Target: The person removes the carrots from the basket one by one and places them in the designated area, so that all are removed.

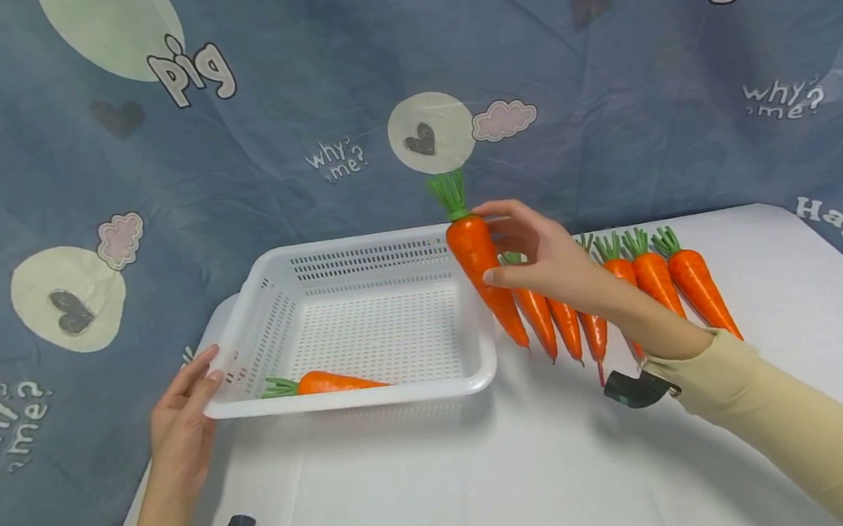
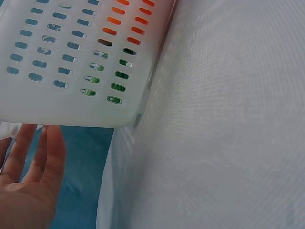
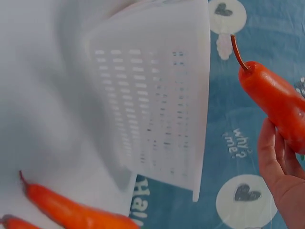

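Observation:
In the head view my right hand (image 1: 541, 252) grips an orange carrot (image 1: 475, 250) with green stems up and its tip slanting down to the right, over the right rim of a white plastic basket (image 1: 358, 397). The right wrist view shows this carrot (image 3: 274, 93) with fingers against its side. One carrot (image 1: 334, 381) lies inside the basket along the near wall, stems to the left. At the basket's left front corner, my left hand (image 1: 182, 417) touches the rim with fairly straight fingers; the left wrist view shows the fingers (image 2: 50, 157) reaching behind the rim.
Several carrots (image 1: 697, 276) lie in a row to the right of the basket, stems toward the back, some partly behind my right hand and forearm. A white cloth (image 1: 410, 481) covers the table. Behind it hangs a blue printed curtain (image 1: 287, 108).

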{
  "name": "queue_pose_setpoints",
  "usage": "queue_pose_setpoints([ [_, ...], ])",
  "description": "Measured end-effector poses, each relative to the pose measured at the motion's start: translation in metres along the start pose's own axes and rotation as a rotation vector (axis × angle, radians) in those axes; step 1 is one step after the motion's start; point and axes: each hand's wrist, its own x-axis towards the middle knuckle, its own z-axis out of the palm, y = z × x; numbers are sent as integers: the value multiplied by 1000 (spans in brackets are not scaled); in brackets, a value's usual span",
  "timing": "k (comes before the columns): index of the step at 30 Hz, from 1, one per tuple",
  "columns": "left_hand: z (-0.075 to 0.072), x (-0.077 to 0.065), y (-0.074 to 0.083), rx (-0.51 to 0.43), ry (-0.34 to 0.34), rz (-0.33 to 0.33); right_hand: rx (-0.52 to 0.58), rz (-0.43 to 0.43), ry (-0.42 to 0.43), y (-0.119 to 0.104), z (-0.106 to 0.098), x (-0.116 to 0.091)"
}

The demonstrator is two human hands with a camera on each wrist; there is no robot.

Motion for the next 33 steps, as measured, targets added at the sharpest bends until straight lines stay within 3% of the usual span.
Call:
queue_pose_setpoints([
  [13,3,-1,1,23,7,-2,-85,88,63,6,-25,-26],
  [25,2,-2,2,16,-1,6,-113,109,85,8,-52,-50],
  [33,2,-2,2,12,1,0,-205,149,116,5,-74,-71],
])
